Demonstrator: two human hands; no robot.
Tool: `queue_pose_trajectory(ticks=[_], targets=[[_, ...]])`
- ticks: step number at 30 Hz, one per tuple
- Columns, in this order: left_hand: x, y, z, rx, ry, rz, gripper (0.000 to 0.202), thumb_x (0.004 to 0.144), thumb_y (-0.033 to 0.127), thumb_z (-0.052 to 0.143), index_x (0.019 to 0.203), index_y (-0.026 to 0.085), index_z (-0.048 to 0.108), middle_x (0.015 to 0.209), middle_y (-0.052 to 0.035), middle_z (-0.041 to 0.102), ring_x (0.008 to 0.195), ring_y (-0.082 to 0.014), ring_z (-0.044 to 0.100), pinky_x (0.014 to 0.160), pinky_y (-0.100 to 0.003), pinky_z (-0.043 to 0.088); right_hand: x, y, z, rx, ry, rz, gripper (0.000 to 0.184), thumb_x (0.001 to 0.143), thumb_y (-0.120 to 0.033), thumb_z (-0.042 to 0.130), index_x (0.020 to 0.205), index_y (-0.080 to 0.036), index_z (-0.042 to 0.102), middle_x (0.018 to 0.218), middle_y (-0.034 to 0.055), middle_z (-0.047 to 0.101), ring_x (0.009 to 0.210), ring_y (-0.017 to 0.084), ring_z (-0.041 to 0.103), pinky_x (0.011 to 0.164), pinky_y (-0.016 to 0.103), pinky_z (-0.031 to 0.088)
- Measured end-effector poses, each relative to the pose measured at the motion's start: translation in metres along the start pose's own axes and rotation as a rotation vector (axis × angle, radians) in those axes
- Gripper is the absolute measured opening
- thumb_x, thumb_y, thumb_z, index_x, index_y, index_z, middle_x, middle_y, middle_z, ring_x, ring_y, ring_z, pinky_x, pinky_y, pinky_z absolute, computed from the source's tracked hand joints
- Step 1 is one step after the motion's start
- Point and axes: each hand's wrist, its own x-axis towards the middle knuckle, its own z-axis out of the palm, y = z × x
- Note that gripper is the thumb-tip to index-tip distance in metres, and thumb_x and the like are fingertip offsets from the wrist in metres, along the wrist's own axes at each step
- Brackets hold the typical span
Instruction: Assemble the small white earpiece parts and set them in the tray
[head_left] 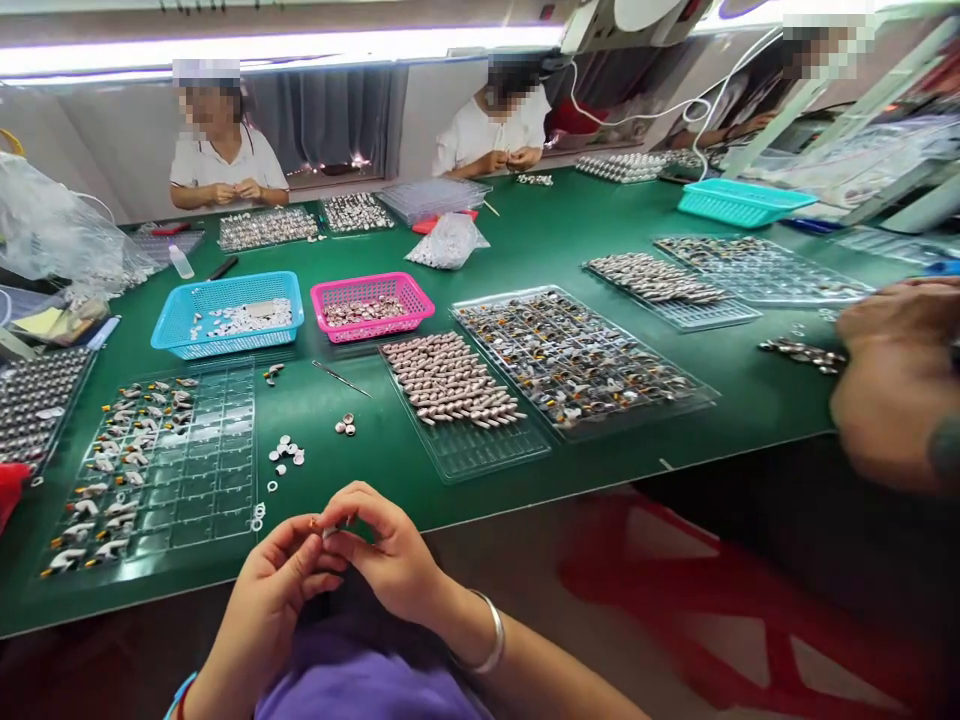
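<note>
My left hand (281, 580) and my right hand (394, 560) meet over my lap at the table's near edge, fingertips pinched together. Between them shows a small white part (328, 533) with a coppery bit beside it; most of it is hidden by the fingers. Just beyond lie loose white round caps (286, 450), a few white rings (259, 515) and some metallic round pieces (346, 425). Left of these, a clear compartment tray (217, 490) holds several small white-and-black parts with orange tips (139, 420). Tweezers (341, 378) lie farther back.
A blue basket (225, 347) and a pink basket (375, 325) stand behind the loose parts. Filled trays of beige pieces (454, 380) and small assemblies (570, 360) lie to the right. A co-worker's arm (896, 390) reaches in at far right; other people sit across the table.
</note>
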Motion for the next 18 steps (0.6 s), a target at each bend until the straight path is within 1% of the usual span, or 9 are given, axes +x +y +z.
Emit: queue_pose_trajectory(ticks=[2,5,9,11,13,15,18], targets=[[-0.001,0.001,0.002,-0.002,-0.006,-0.026,0.038,0.053,0.036,0.093,0.081,0.019,0.076,0.072,-0.0012,0.074,0.064,-0.0126,0.068,0.057,-0.020,0.057,-0.003,0.001,0.000,0.010,0.019,-0.008,0.001,0.088,-0.021,0.066,0.087,-0.021,0.066,0.083,0.0025,0.065,0.081,0.015,0.060,0.075,0.028,0.051],[-0.001,0.002,0.000,0.032,-0.013,-0.040,0.034,0.056,0.032,0.092,0.080,0.018,0.075,0.073,-0.0010,0.073,0.065,-0.0125,0.068,0.056,-0.019,0.057,-0.007,0.001,-0.003,-0.013,0.004,-0.036,0.004,0.088,-0.018,0.065,0.090,-0.021,0.066,0.085,0.0032,0.066,0.080,0.015,0.062,0.075,0.028,0.052],[-0.001,0.001,-0.004,0.102,0.023,0.030,0.032,0.056,0.033,0.092,0.077,0.017,0.074,0.071,0.0003,0.072,0.064,-0.0110,0.066,0.055,-0.017,0.055,-0.010,-0.002,-0.007,-0.068,-0.008,-0.099,0.012,0.090,-0.012,0.061,0.094,-0.021,0.069,0.087,0.0040,0.066,0.079,0.014,0.064,0.075,0.026,0.054],[-0.001,0.000,-0.006,0.156,0.018,0.069,0.029,0.059,0.034,0.090,0.075,0.016,0.074,0.071,-0.0002,0.072,0.064,-0.0105,0.065,0.055,-0.015,0.054,-0.011,-0.005,-0.008,-0.102,-0.010,-0.108,0.014,0.090,-0.010,0.061,0.096,-0.020,0.070,0.088,0.0043,0.066,0.079,0.013,0.064,0.075,0.025,0.054],[-0.001,-0.001,-0.008,0.256,0.006,0.143,0.024,0.065,0.034,0.087,0.077,0.017,0.074,0.073,-0.0004,0.072,0.064,-0.0104,0.065,0.057,-0.015,0.055,-0.012,-0.007,-0.010,-0.128,-0.021,-0.112,0.016,0.090,-0.010,0.061,0.099,-0.020,0.069,0.089,0.0047,0.067,0.080,0.013,0.064,0.075,0.025,0.055],[-0.002,-0.001,-0.010,0.364,0.007,0.249,0.019,0.071,0.034,0.082,0.079,0.019,0.073,0.076,0.0005,0.072,0.064,-0.0101,0.065,0.060,-0.016,0.056,-0.012,-0.009,-0.010,-0.149,-0.041,-0.108,0.017,0.089,-0.011,0.061,0.102,-0.019,0.069,0.090,0.0052,0.067,0.082,0.014,0.064,0.075,0.026,0.055],[-0.005,-0.001,-0.010,0.500,0.037,0.400,0.014,0.074,0.031,0.079,0.080,0.020,0.073,0.079,0.0002,0.074,0.067,-0.0122,0.068,0.063,-0.018,0.058,-0.012,-0.010,-0.011,-0.171,-0.052,-0.083,0.017,0.087,-0.014,0.063,0.103,-0.019,0.069,0.091,0.0054,0.065,0.082,0.014,0.063,0.075,0.026,0.056]])
